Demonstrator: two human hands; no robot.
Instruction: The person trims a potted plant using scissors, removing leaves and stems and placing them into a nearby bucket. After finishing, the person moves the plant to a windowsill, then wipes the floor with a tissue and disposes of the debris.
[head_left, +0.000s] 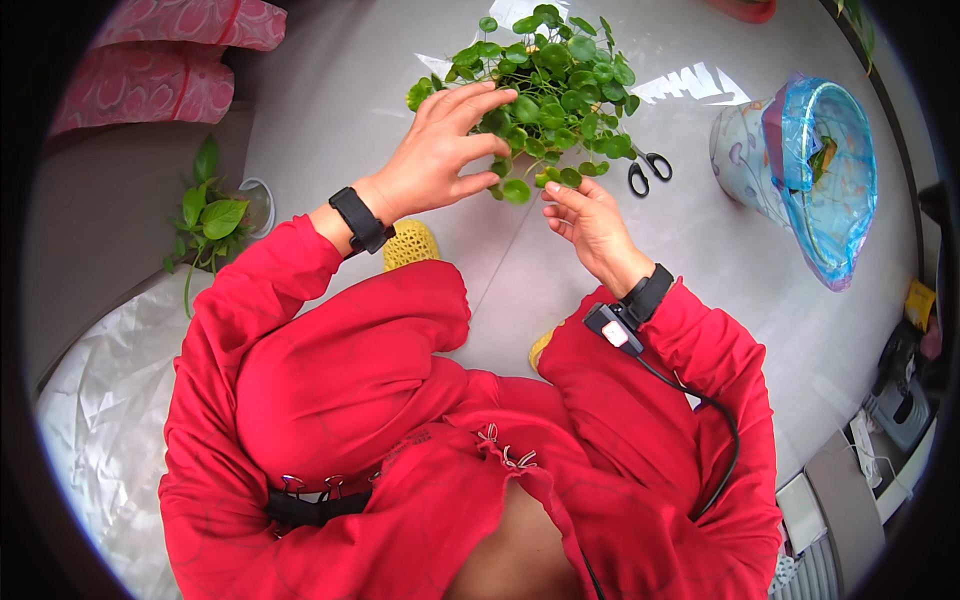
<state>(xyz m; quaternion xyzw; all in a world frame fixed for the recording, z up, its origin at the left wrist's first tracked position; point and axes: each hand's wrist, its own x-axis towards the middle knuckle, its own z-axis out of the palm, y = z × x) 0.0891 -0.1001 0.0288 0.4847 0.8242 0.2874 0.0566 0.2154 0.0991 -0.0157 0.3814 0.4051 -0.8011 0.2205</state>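
Observation:
A bushy pennywort plant (555, 97) with round green leaves stands on the floor in front of me; its leaves hide whatever holds it. My left hand (454, 146) is at its left side, fingers spread among the outer leaves, with no grip visible. At the plant's near edge, my right hand (589, 225) pinches a small yellowing leaf (546, 177) between thumb and forefinger. Black-handled scissors (643, 155) lie on the floor just right of the plant, their blades partly under the leaves.
To the right is a patterned waste bin (739, 154) with a blue plastic liner (799, 142) and plant scraps inside. A leafy plant (217, 217) in a clear cup (259, 206) stands at left. Pink patterned rolls (150, 90) occupy the upper left, white sheeting (112, 405) the lower left.

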